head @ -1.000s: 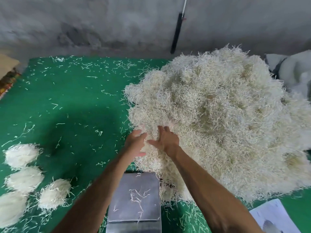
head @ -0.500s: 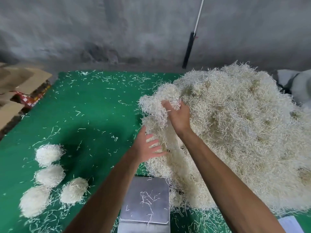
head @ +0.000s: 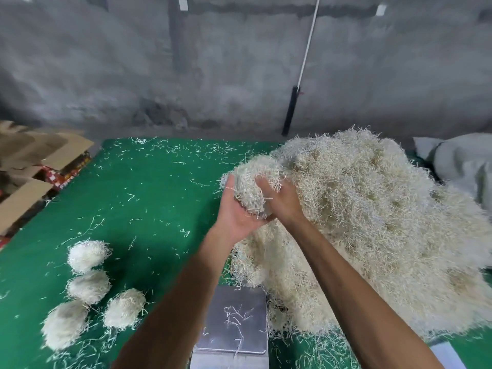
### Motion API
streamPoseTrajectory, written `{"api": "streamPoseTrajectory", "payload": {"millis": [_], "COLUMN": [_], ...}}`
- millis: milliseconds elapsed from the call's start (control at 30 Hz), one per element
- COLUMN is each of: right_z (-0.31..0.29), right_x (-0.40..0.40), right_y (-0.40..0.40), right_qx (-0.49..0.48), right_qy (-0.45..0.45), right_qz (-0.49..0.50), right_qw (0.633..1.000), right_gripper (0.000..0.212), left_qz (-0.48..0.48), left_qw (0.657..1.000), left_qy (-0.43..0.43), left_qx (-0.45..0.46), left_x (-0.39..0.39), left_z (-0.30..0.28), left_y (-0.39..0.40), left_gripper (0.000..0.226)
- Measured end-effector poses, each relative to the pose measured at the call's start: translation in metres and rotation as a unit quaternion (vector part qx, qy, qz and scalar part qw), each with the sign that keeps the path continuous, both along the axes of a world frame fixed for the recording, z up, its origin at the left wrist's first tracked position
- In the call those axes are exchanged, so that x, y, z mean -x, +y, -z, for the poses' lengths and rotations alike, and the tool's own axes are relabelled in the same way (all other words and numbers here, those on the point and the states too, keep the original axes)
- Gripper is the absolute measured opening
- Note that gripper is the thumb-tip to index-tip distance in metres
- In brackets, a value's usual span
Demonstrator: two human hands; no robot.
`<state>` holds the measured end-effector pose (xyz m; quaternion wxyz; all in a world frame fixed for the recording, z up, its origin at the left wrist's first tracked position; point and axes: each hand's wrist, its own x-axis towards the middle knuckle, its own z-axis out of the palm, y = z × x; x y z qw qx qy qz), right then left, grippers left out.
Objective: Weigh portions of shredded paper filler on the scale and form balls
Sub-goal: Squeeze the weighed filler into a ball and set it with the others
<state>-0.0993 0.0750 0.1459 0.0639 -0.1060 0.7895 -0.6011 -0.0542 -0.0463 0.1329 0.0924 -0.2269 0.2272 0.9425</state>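
gathering a portion was the step in hand: the left hand (head: 234,214) lay open, palm up under a clump of shredded paper (head: 253,185), and the right hand (head: 279,198) curled its grip around the clump's far side, beside the big pile (head: 372,222). next it wanted lowering onto the scale (head: 234,320), near four finished balls (head: 87,288) on the green worktop (head: 149,198).

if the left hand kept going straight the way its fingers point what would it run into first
The left hand points up and away, already cupping a pale clump of shredded paper. Past that, it would probably reach the edge of the big cream shredded-paper heap, though depth is hard to judge.
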Motion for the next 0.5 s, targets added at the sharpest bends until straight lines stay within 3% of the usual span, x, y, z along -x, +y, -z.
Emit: {"api": "streamPoseTrajectory", "payload": {"millis": [33, 100, 167, 300, 367, 500], "right_z": [0.008, 0.02, 0.033, 0.056, 0.063, 0.064], "right_x": [-0.004, -0.013, -0.018, -0.02, -0.02, -0.012], "right_y": [0.003, 0.007, 0.01, 0.01, 0.005, -0.003], "right_qx": [-0.007, 0.027, 0.069, -0.021, -0.038, -0.037], "right_qy": [-0.004, -0.001, -0.002, 0.001, -0.014, -0.038], "right_qz": [-0.034, -0.082, -0.056, -0.071, -0.083, -0.138], "right_qw": [0.999, 0.996, 0.996, 0.997, 0.996, 0.989], "right_gripper": [0.081, 0.077, 0.085, 0.091, 0.091, 0.057], "left_qz": [0.014, 0.029, 0.006, -0.03, -0.054, -0.082], "left_qw": [0.998, 0.983, 0.977, 0.997, 0.996, 0.995], "left_qy": [-0.014, -0.013, 0.022, 0.024, 0.021, 0.011], "left_qx": [0.06, 0.178, 0.211, 0.07, 0.064, 0.053], "left_x": [0.001, 0.002, 0.003, 0.004, 0.01, 0.014], "left_z": [-0.009, -0.016, -0.016, -0.006, 0.008, 0.032], "left_y": [-0.002, -0.006, -0.015, -0.032, -0.039, -0.051], "left_gripper": [0.083, 0.046, 0.027, 0.03, 0.024, 0.021]}}
